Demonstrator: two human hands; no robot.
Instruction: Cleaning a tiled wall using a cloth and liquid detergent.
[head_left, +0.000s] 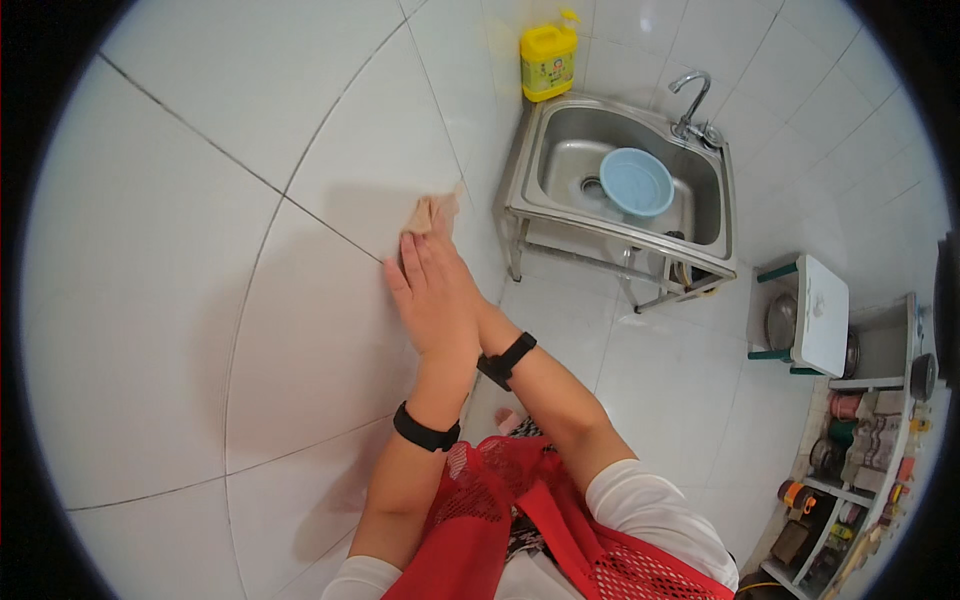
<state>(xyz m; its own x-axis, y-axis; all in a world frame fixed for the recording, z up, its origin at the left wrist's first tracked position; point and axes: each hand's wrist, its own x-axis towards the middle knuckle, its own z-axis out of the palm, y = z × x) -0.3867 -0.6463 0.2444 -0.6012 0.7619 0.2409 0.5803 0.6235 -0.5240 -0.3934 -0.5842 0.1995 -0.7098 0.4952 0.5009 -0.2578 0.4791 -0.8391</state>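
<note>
A beige-pink cloth (432,212) lies against the white tiled wall (330,260), its crumpled end sticking out past my fingertips. My left hand (434,300) is flat, fingers stretched out, and rests across my right hand (486,318). That right hand presses the cloth to the wall; most of its fingers are covered by the left one. Black bands circle both wrists. The part of the cloth under the hands is hidden.
A steel sink (560,140) on a metal stand holds a light blue basin (637,182) below a tap (692,100). A yellow pump jug (548,62) stands at its back corner. Right of it are a white-topped stool (825,315) and a shelf (865,383) of kitchen goods.
</note>
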